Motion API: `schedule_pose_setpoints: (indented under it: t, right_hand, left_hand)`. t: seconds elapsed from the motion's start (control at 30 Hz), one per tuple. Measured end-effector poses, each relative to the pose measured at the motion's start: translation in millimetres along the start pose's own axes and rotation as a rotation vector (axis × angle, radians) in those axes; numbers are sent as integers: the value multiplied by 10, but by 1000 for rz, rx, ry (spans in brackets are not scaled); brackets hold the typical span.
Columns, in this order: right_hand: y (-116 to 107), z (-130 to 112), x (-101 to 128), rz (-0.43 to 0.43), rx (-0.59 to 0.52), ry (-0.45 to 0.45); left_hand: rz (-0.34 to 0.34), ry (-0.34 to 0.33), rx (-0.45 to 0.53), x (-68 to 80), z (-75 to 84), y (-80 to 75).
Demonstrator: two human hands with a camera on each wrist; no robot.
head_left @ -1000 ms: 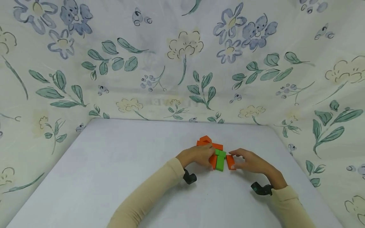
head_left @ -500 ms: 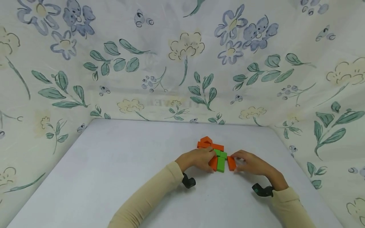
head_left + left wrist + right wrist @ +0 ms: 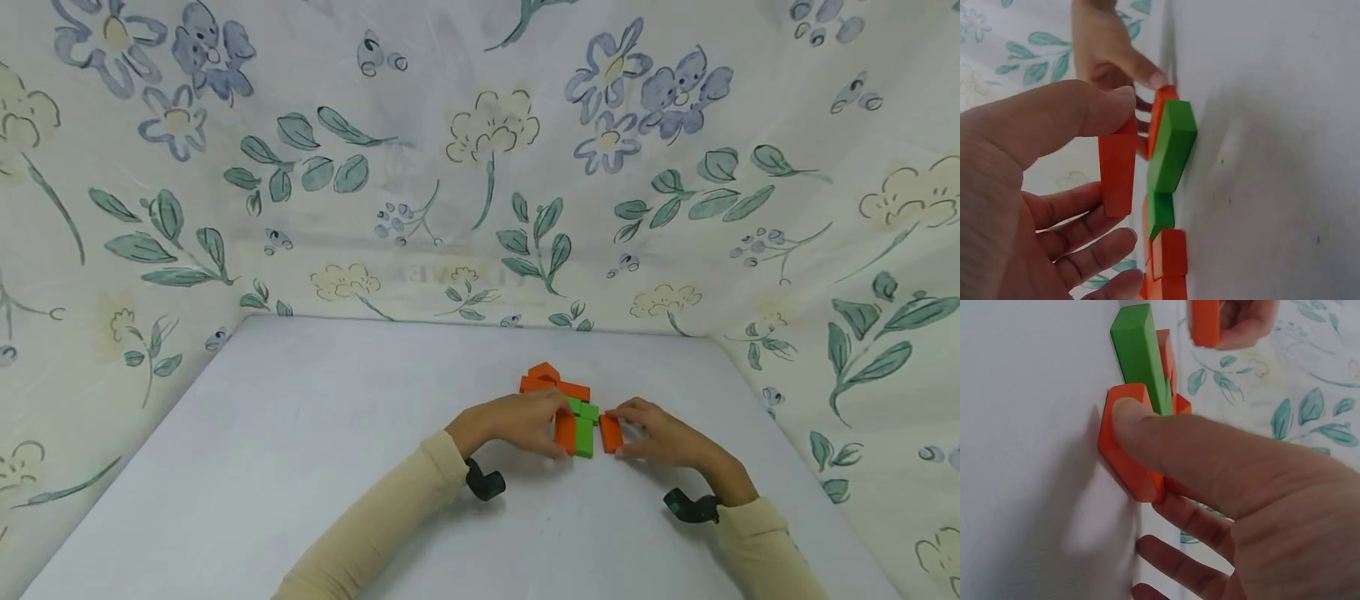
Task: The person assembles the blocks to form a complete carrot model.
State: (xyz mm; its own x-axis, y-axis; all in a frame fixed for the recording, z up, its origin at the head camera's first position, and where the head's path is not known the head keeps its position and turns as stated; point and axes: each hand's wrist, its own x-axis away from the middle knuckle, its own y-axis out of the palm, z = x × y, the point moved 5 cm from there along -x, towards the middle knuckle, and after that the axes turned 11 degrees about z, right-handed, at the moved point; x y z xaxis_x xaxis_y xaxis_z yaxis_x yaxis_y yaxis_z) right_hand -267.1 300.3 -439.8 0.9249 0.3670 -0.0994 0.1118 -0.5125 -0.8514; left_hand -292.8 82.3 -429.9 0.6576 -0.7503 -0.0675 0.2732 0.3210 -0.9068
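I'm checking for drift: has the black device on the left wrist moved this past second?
Yes: in the head view, the black device shifted left, away from the long green block.

Two hands [image 3: 519, 422], two black wrist devices [image 3: 489, 485], five orange blocks [image 3: 611, 435] and three green blocks [image 3: 584, 438] are visible.

floral sheet [image 3: 300, 75] behind and both sides: blue flowers [image 3: 680, 98], green leaves [image 3: 513, 242] | tabletop [image 3: 322, 400]: white | light: soft
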Motion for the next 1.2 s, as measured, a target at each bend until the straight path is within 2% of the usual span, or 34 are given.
schedule_pose_setpoints:
  t: [0.07, 0.17, 0.37, 0.5, 0.7, 0.8, 0.97, 1.1, 1.2]
  right_hand:
    - [17, 19, -14, 0, -6, 2]
    - [41, 44, -32, 4, -14, 6]
    - [59, 35, -4, 1, -23, 13]
    - [40, 38, 57, 13, -27, -1]
    - [50, 89, 90, 32, 0, -10]
    - [64, 99, 77, 38, 3, -21]
    - [55, 117, 66, 49, -4, -26]
    - [49, 115, 44, 39, -5, -25]
    - [53, 91, 14, 32, -12, -41]
  left_hand:
    - [22, -1, 31, 71, -31, -72]
    - [62, 3, 25, 193, -105, -176]
    - [79, -85, 20, 508, -339, -307]
    - [98, -130, 39, 694, -545, -357]
    - [195, -207, 37, 940, -912, -546]
    - [231, -258, 4, 1068, -1103, -644]
    - [237, -331, -43, 1228, -1387, -726]
    - [249, -393, -25, 1323, -1563, -776]
    - [267, -409, -1, 1372, -1654, -803]
